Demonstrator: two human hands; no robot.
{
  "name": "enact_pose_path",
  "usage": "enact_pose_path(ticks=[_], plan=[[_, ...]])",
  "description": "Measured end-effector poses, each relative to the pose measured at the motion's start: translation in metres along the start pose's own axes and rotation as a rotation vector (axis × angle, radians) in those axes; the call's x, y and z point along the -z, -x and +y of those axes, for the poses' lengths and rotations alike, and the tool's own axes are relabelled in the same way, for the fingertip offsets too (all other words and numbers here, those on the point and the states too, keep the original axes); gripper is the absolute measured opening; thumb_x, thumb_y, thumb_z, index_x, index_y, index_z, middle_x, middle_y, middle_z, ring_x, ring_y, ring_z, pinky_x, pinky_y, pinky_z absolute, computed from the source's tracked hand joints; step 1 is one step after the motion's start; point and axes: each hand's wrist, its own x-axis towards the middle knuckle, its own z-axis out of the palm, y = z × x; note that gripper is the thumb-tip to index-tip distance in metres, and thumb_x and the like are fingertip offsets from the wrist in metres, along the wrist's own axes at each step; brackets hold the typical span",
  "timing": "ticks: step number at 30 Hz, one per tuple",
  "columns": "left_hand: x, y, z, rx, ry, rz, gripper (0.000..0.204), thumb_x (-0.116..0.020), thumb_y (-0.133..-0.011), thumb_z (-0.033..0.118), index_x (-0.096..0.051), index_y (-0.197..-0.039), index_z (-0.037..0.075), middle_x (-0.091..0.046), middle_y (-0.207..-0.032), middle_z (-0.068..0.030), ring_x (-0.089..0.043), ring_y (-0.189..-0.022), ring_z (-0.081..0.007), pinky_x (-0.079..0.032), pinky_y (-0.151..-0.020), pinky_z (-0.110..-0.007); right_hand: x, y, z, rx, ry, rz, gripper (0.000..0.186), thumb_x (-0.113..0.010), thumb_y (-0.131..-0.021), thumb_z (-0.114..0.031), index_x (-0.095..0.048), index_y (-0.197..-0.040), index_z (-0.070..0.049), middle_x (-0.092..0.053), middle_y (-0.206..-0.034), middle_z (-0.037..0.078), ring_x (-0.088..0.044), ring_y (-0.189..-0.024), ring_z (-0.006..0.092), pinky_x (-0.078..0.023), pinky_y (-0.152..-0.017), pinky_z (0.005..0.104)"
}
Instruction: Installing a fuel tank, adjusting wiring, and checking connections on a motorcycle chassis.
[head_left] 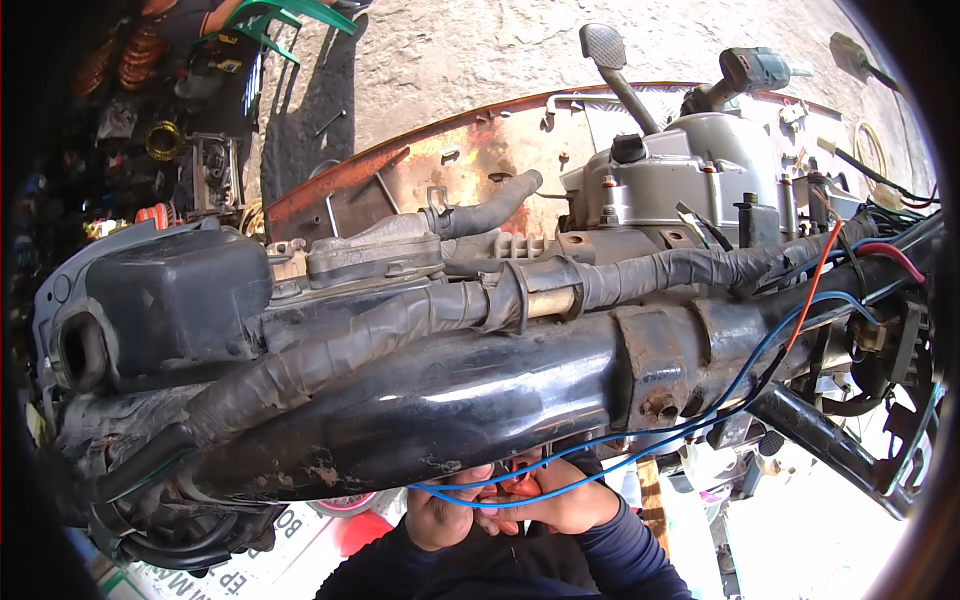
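Note:
At the lower middle, my left hand (440, 517) and my right hand (575, 500) meet just below a black motorcycle frame tube (480, 380). Both are closed, with bent fingers close together. Between them shows a small orange-red piece (520, 484), mostly covered by the fingers; its kind is unclear. A looped blue wire (600, 481) runs from the right side of the frame across both hands, its bend lying over my left hand. The tube hides some of the fingertips.
A taped wiring harness (370, 325) lies along the tube. Beyond are a silver engine cover (680, 175), a foot pedal (603, 48), a cordless power tool (750, 72) and a rusty metal tray (470, 150). A black box-shaped part (180, 300) sits left; a green chair (270, 20) stands far off.

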Motion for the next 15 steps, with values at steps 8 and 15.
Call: enact_pose_path(ticks=[8, 15], plan=[[0.021, 0.011, -0.028, -0.063, -0.188, 0.013, 0.048, -0.072, -0.083, 0.023, -0.056, -0.117, -0.007, -0.063, -0.112, -0.0129, -0.061, -0.1, -0.0188, -0.049, -0.09, -0.032, 0.009, 0.016, 0.001, 0.128, 0.448, -0.023, 0.019, -0.063, -0.094, -0.018, -0.058, -0.095, 0.0, -0.06, -0.086, 0.007, -0.053, -0.077, 0.0149, -0.044, -0.068, 0.0287], [0.009, -0.001, -0.005, 0.003, 0.204, -0.001, 0.032, -0.062, -0.089, 0.002, -0.055, -0.118, -0.01, -0.068, -0.102, -0.0226, -0.058, -0.054, -0.0104, -0.039, -0.041, -0.021, 0.001, 0.017, -0.018, -0.056, 0.141, -0.145, 0.016, -0.056, -0.098, -0.015, -0.054, -0.109, -0.004, -0.053, -0.088, -0.002, -0.043, -0.078, 0.0086, -0.039, -0.069, 0.0233]])
